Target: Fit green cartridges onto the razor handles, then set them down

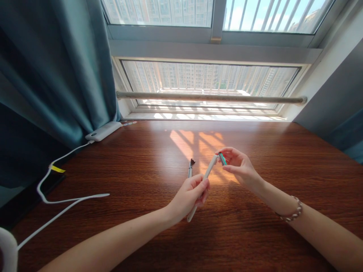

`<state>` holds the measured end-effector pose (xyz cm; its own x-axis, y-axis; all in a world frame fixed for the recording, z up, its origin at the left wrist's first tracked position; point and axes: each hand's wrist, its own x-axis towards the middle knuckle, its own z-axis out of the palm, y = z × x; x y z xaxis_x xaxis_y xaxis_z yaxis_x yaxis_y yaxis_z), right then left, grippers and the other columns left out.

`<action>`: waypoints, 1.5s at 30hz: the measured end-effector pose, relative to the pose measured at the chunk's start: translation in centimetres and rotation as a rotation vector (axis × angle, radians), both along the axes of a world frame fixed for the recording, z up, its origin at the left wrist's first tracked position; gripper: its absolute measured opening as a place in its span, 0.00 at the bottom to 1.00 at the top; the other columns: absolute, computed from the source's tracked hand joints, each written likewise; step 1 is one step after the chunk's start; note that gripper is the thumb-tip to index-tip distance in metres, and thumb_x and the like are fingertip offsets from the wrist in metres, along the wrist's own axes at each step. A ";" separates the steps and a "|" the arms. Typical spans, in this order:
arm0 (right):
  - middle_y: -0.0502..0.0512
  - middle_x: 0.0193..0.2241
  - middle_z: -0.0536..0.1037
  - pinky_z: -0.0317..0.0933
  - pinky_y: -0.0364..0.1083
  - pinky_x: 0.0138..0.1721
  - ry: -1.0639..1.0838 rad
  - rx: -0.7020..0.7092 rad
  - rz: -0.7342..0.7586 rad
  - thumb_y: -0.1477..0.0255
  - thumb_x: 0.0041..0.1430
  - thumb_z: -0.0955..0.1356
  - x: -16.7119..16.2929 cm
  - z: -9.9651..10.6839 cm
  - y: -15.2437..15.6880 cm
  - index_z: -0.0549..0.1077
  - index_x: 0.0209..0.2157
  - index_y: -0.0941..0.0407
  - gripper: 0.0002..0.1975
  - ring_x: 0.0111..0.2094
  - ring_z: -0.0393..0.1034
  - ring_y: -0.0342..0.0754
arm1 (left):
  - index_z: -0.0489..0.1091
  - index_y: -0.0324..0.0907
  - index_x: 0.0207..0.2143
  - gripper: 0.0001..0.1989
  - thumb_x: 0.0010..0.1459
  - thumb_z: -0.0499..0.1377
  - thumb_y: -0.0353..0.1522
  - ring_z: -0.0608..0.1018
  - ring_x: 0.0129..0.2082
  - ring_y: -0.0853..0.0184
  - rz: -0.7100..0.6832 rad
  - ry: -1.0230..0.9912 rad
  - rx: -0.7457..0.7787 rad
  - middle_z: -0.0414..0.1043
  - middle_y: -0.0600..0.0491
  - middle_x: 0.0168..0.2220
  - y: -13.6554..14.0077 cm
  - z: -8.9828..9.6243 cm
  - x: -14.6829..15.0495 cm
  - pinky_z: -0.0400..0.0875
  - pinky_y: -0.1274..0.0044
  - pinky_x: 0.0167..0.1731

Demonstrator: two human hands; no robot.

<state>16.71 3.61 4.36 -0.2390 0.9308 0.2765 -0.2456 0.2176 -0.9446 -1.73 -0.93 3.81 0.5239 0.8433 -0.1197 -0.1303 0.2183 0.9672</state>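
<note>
My left hand [194, 192] is closed round the handle of a white toothbrush [210, 167], which slants up to the right. Its bristles face a small razor blade head [222, 159] with a green strip. My right hand [237, 166] pinches that blade head between thumb and fingers, close beside the bristles; whether they touch, I cannot tell. Just beyond my left hand lies a slim silver-grey handle [190, 169] with a dark tip, its lower end hidden behind the hand.
The brown wooden table [136, 158] reaches to the window sill. At the far left, a white device [104, 131] with a white cable [42, 190] lies beside a blue curtain [70, 64]. A yellow tag [58, 169] is near the cable. A metal rail [210, 98] crosses the window.
</note>
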 end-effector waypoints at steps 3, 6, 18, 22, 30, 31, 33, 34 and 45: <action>0.51 0.38 0.73 0.59 0.46 0.40 -0.006 0.004 -0.010 0.75 0.41 0.73 0.0 0.1 0.0 0.71 0.38 0.50 0.18 0.39 0.65 0.46 | 0.58 0.39 0.24 0.15 0.56 0.50 0.41 0.55 0.13 0.78 -0.010 0.006 -0.003 0.56 0.61 0.14 -0.1 0.0 0.1 0.47 0.83 0.13; 0.52 0.38 0.73 0.61 0.46 0.39 -0.009 0.013 -0.026 0.75 0.41 0.73 0.1 0.1 0.0 0.70 0.38 0.51 0.19 0.39 0.66 0.46 | 0.58 0.39 0.24 0.15 0.56 0.50 0.41 0.56 0.13 0.78 -0.018 0.021 0.004 0.56 0.61 0.13 -0.1 -0.1 0.1 0.48 0.83 0.13; 0.54 0.38 0.73 0.61 0.47 0.36 -0.437 0.380 -0.218 0.72 0.45 0.71 0.3 0.3 -0.5 0.68 0.42 0.53 0.19 0.37 0.67 0.48 | 0.60 0.38 0.23 0.14 0.56 0.52 0.39 0.57 0.15 0.78 0.053 0.133 0.147 0.55 0.61 0.16 -0.2 -0.1 -0.1 0.50 0.83 0.16; 0.53 0.35 0.73 0.61 0.48 0.36 -0.599 0.572 -0.327 0.72 0.46 0.71 0.2 0.7 -0.8 0.68 0.42 0.54 0.19 0.34 0.67 0.47 | 0.61 0.38 0.24 0.14 0.56 0.51 0.39 0.58 0.17 0.77 0.116 0.181 0.176 0.55 0.61 0.16 -0.1 -0.1 -0.2 0.51 0.83 0.17; 0.54 0.35 0.73 0.63 0.48 0.36 -0.658 0.673 -0.320 0.73 0.46 0.70 0.3 0.9 -0.8 0.67 0.43 0.54 0.20 0.34 0.67 0.47 | 0.62 0.38 0.24 0.14 0.56 0.51 0.39 0.58 0.17 0.77 0.108 0.216 0.210 0.55 0.60 0.16 -0.1 0.0 -0.3 0.51 0.82 0.17; 0.54 0.35 0.73 0.63 0.48 0.37 -0.664 0.678 -0.311 0.73 0.46 0.70 0.3 0.9 -0.8 0.67 0.43 0.54 0.19 0.35 0.67 0.48 | 0.62 0.38 0.23 0.14 0.56 0.52 0.39 0.58 0.17 0.77 0.104 0.230 0.216 0.56 0.60 0.17 -0.1 0.0 -0.3 0.51 0.82 0.18; 0.55 0.35 0.73 0.63 0.48 0.37 -0.668 0.687 -0.300 0.73 0.46 0.70 0.4 0.8 -0.7 0.67 0.43 0.55 0.19 0.35 0.67 0.48 | 0.62 0.38 0.23 0.15 0.56 0.51 0.40 0.59 0.17 0.77 0.121 0.241 0.216 0.56 0.60 0.17 0.0 -0.1 -0.3 0.52 0.82 0.18; 0.54 0.35 0.73 0.63 0.48 0.37 -0.669 0.687 -0.298 0.73 0.46 0.70 0.4 0.7 -0.7 0.67 0.43 0.55 0.20 0.35 0.67 0.48 | 0.63 0.38 0.24 0.15 0.56 0.51 0.40 0.59 0.17 0.77 0.138 0.237 0.207 0.55 0.60 0.16 0.0 -0.1 -0.3 0.52 0.82 0.18; 0.53 0.34 0.73 0.62 0.47 0.36 -0.684 0.674 -0.327 0.71 0.46 0.71 0.3 0.6 -0.7 0.67 0.42 0.55 0.19 0.34 0.67 0.47 | 0.62 0.38 0.24 0.14 0.56 0.51 0.39 0.58 0.18 0.77 0.104 0.224 0.201 0.56 0.60 0.17 -0.1 -0.1 -0.4 0.51 0.83 0.18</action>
